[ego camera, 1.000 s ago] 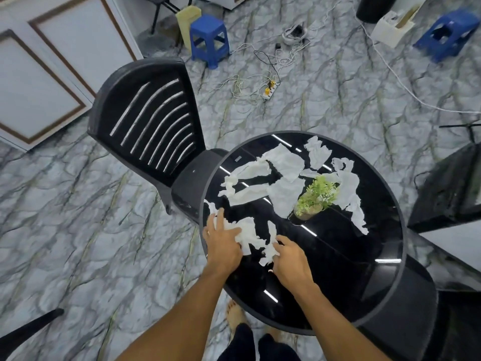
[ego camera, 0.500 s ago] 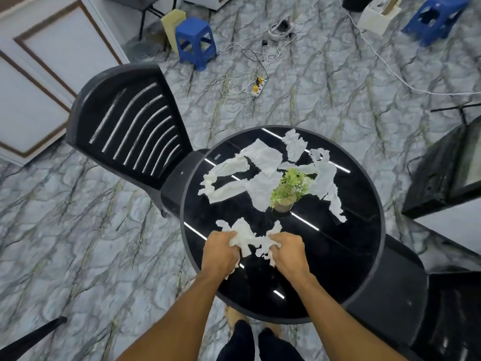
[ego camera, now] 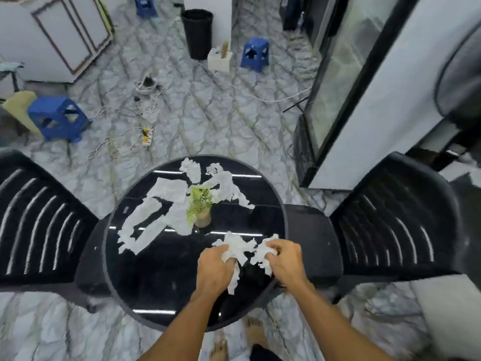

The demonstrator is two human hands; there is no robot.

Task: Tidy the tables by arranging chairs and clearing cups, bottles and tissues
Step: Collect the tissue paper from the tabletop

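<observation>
A round black table carries torn white tissue. My left hand grips a crumpled wad of tissue above the table's near right part, a strip hanging below it. Close beside it, my right hand clutches another scrap of tissue. More flat tissue pieces lie spread over the far and left half of the table, around a small potted plant. A black slatted chair stands at the table's left and a second black chair at its right.
A black bin stands far back on the marble floor, with a white box and a blue stool near it. Another blue stool and a power strip with cables lie at the left. A glass-door fridge stands right.
Both hands gathered the near tissue scraps off the table and lifted them into wads. The view swung right and up, bringing the right chair, fridge and bin into sight.
</observation>
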